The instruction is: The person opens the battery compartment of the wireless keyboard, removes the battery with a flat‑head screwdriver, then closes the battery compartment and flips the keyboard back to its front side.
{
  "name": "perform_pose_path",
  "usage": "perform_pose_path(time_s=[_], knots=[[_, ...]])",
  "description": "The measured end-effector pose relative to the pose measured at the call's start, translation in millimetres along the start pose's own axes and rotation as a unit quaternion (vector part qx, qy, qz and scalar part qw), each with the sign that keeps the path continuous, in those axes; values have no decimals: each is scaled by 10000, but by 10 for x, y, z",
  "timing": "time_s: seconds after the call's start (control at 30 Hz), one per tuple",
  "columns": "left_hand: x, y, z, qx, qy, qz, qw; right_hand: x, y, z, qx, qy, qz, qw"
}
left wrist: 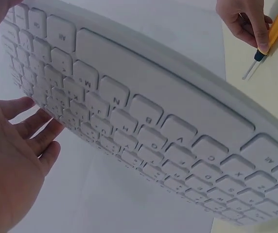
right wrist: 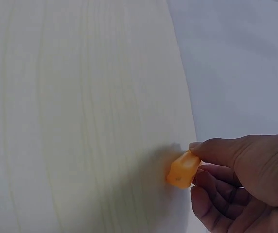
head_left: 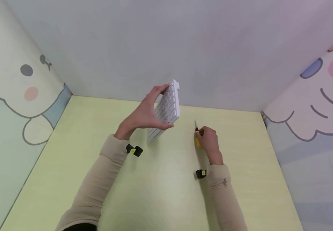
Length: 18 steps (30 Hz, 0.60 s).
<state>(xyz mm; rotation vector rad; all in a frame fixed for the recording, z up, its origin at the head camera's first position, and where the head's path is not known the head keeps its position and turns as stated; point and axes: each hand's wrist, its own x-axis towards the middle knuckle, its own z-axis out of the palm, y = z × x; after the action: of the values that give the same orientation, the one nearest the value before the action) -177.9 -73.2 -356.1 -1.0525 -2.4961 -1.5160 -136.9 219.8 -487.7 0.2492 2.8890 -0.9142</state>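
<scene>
My left hand point(head_left: 143, 113) grips a white keyboard point(head_left: 167, 104) by its end, thumb on the near edge and fingers at the far edge. The keyboard is held up over the table, tilted steeply; its white keys fill much of the left wrist view. To the right, my right hand point(head_left: 209, 141) pinches a screwdriver point(head_left: 197, 138) with a yellow handle, black collar and metal shaft. The shaft points away toward the wall. In the right wrist view the handle's butt end point(right wrist: 182, 171) shows between thumb and fingers, close over the table.
The pale yellow-green table point(head_left: 160, 186) ends at a plain grey-white wall point(head_left: 166, 48) at the back. Side walls carry cartoon animal pictures point(head_left: 39, 86). A small black camera is strapped at each wrist.
</scene>
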Motion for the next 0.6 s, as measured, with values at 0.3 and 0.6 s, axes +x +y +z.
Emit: perform_pose_path(time_s=[0.3,0.6], knots=[[-115,-26,-88,-738,9,-34,9973,-27,43,11,-21,-61,-19,10000],[-168,-72,-66,-997,-18,-45,9950,-55,71,-2,-76,-23,-61,10000]])
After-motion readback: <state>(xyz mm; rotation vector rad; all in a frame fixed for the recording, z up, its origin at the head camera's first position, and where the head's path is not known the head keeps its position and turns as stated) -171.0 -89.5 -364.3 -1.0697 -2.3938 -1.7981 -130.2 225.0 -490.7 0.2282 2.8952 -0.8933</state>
